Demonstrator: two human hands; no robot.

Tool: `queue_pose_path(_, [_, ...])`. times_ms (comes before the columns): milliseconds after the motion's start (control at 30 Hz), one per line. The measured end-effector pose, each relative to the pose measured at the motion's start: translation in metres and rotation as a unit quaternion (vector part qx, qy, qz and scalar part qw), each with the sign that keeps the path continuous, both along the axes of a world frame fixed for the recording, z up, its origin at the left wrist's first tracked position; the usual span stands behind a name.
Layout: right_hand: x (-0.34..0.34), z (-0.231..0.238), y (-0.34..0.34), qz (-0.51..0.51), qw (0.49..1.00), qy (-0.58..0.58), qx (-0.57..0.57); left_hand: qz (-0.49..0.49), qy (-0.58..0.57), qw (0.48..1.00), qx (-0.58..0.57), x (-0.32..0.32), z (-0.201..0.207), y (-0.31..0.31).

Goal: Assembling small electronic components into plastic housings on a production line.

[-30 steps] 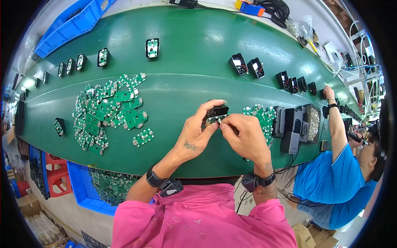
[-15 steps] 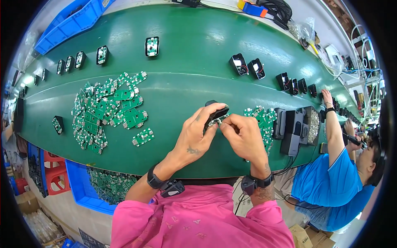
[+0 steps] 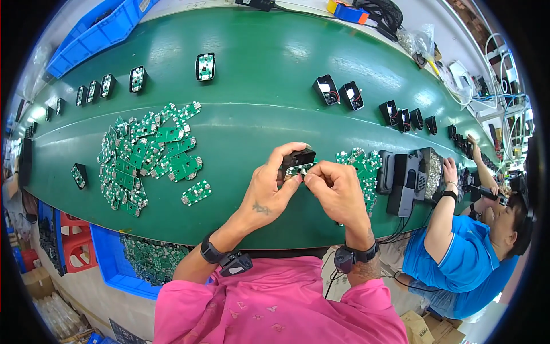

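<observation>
My left hand [image 3: 264,192] is wrapped round a small black plastic housing [image 3: 302,156], tilted above the table. A green circuit board [image 3: 295,170] with pale parts sits at the housing's open face. At the board's right end, my right hand [image 3: 339,189] has thumb and forefinger pinched together; whatever they grip is too small to make out. Left of my hands lies a large heap of green circuit boards [image 3: 137,152], with one loose board [image 3: 196,193] beside it. A smaller pile of boards [image 3: 361,166] lies just right of my right hand.
Black housings with boards [image 3: 205,67] stand in a row at the far left, and wired black housings [image 3: 326,90] at the far right. Dark grey devices [image 3: 403,186] stand beside a box of small metal parts [image 3: 429,172]. A co-worker in blue [image 3: 458,246] sits at right.
The housing has turned in my left hand, so its board shows more. The far rows of housings have shifted slightly left. The co-worker's near hand has come back toward the metal parts.
</observation>
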State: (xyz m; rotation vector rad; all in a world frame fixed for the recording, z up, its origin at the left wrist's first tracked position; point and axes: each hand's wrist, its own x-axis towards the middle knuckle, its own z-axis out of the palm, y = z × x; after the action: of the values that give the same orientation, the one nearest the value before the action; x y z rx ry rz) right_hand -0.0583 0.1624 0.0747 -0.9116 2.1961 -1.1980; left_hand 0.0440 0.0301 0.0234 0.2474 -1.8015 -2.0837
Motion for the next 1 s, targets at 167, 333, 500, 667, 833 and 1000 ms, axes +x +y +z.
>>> queue_pose_path(167, [-0.001,-0.003,0.0,-0.008,1.0,0.005,0.007,0.033,0.02,0.989,-0.141,0.0,0.002,0.0])
queue_pose_path(333, [0.007,-0.001,-0.006,-0.004,0.996,0.086,0.003,0.051,0.018,0.988,-0.146,0.002,0.002,0.003])
queue_pose_path(500, [0.005,-0.006,-0.002,0.012,0.987,0.157,-0.011,0.052,0.03,0.98,-0.188,-0.003,0.001,0.009])
queue_pose_path(667, [0.009,-0.017,-0.011,-0.004,0.984,0.165,-0.062,0.056,-0.025,0.997,-0.052,-0.004,-0.008,0.002])
queue_pose_path(833, [0.013,-0.009,-0.005,-0.134,0.975,0.15,-0.094,-0.018,-0.069,0.992,0.107,0.0,0.007,-0.013])
queue_pose_path(1000, [0.008,-0.02,0.003,-0.092,0.987,0.062,-0.119,-0.056,-0.081,0.99,0.102,-0.004,0.015,-0.008])
